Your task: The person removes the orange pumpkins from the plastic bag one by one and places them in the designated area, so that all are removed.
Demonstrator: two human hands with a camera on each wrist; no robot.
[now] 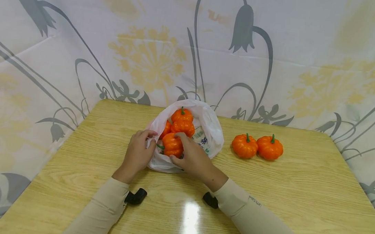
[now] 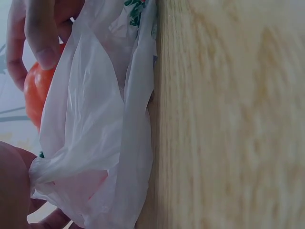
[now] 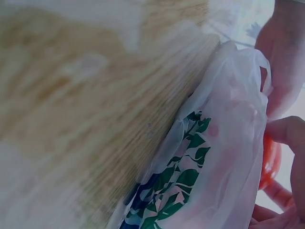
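Occupied, by the look of it, with bagging work: at the step of handling one pumpkin through an open mouth (hard to tell from one moment whether going in or coming out). Gripping that near orange pumpkin (image 1: 172,145) with the right hand (image 1: 196,158), thumb on the near side, fingers over the top. Pinching the rim of the white plastic bag (image 1: 217,133) with the left hand (image 1: 137,149), judging by the left wrist view.

Lying inside the bag, toward 8 o'clock of its middle: the gripped pumpkin, tipped on its side, green stem (image 1: 160,146) toward 9 o'clock, close to the left thumb. Nestling beyond, from 10 to 12 o'clock: three more pumpkins (image 1: 183,127). Standing side by side on the table (image 1: 296,189), at about 3 o'clock from the bag: a pair of pumpkins (image 1: 244,146).

Calling next, most likely, for a spread rim at 9 o'clock, plus a firm hold if lifting or a gentle release if settling. Best to avoid snagging plastic under the right thumb.

Reaching in from between 4 and 5 o'clock with the right forearm, beige-sleeved (image 1: 255,210); from between 7 and 8 with the left, likewise sleeved.
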